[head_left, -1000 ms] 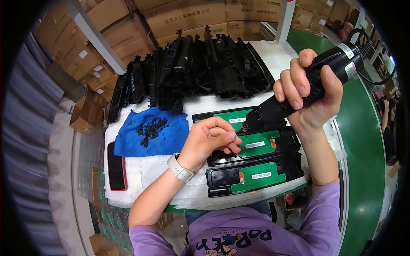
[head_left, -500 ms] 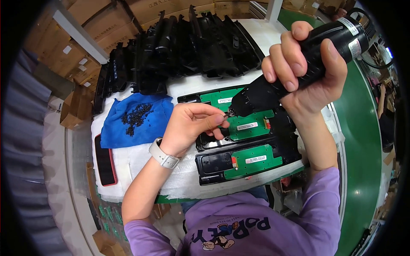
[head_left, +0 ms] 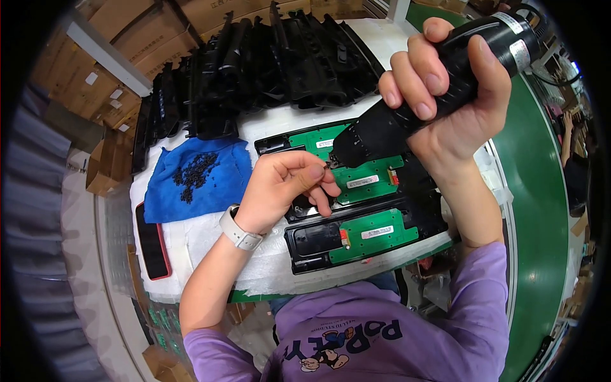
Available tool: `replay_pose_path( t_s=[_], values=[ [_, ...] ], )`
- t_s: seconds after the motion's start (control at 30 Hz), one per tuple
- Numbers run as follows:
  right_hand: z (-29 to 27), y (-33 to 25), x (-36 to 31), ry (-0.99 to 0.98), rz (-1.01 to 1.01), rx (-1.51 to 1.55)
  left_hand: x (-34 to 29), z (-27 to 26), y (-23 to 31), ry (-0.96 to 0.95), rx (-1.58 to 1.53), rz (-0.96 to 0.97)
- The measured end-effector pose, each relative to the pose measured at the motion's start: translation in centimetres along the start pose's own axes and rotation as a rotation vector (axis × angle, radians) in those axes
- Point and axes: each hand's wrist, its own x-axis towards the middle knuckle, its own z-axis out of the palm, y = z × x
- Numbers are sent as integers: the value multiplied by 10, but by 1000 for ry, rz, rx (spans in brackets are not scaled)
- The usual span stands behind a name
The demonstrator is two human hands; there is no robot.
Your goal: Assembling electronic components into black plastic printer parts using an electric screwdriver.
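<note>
At the frame's centre, three green circuit boards (head_left: pixel 375 191) are seated in long black plastic housings (head_left: pixel 312 239); whether any is fastened cannot be told. Over the upper two, a black cylindrical power tool (head_left: pixel 458 79) is clasped by the right hand (head_left: pixel 455 137). Near its tip, the left hand's (head_left: pixel 280 188) thumb and forefinger appear pinched, contents unclear. Small black pieces (head_left: pixel 196 172) are left on the blue cloth (head_left: pixel 230 167), left of centre. Against the last frame, the housings are seen slightly higher and further left; both grips are kept.

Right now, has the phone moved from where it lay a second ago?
No, in no direction: against the white tabletop and blue cloth, the phone lies as before; the camera view shifted instead.
</note>
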Motion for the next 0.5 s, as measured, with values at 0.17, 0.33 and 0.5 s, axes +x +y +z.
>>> replay_pose_path(
  t_s=[0.17, 0.33, 0.5],
  values=[
    [-2, 1, 6, 36, 215, -11, 6, 18, -6, 199, 170, 286],
    [-2, 15, -2, -17, 321, -321, 10, 4, -6, 120, 1173, 626],
    [-4, 21, -3, -66, 350, -432, 8, 10, -10, 94, 1165, 529]
  ],
)
